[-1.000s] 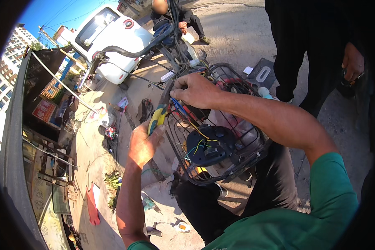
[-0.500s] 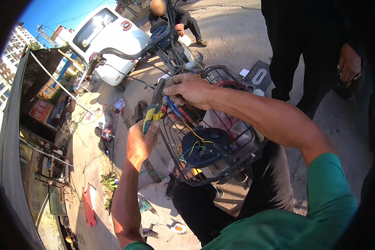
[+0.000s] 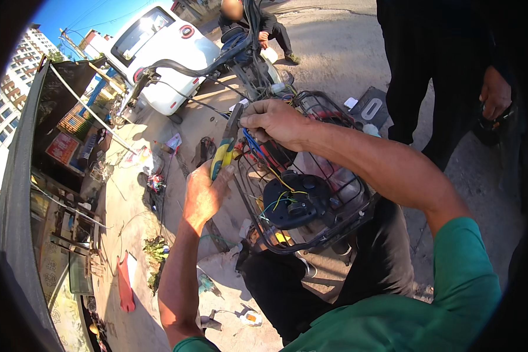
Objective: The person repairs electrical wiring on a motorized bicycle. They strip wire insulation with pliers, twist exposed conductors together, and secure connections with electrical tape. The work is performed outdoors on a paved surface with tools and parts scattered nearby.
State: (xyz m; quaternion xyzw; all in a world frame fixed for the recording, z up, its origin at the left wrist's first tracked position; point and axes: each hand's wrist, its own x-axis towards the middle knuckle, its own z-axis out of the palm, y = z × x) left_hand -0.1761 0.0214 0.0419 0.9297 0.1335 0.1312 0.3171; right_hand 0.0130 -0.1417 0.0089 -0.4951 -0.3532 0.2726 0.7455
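My left hand (image 3: 204,190) is closed round the yellow-green handles of pliers (image 3: 222,158), whose jaws point upward. My right hand (image 3: 271,124) pinches at the jaws; what sits between its fingertips is too small to make out. Blue wires (image 3: 253,145) hang just below those fingers. Under my hands is a black wire basket (image 3: 317,244) on the front of a partly dismantled two-wheeler (image 3: 243,70). In the basket lie a black plastic housing (image 3: 294,200) with thin coloured wires and a pinkish bag (image 3: 328,176), partly hidden by my right forearm.
A person (image 3: 246,26) squats beyond the vehicle; another in dark clothes (image 3: 410,76) stands close at right, beside a grey plastic case (image 3: 369,107). A white van (image 3: 164,58) is behind. A dark awning (image 3: 26,146), red object (image 3: 125,281) and scattered parts are at left.
The view has shifted slightly, and my hands and the pliers now appear a little higher in the picture. Both hands keep much the same grip and position over the basket.
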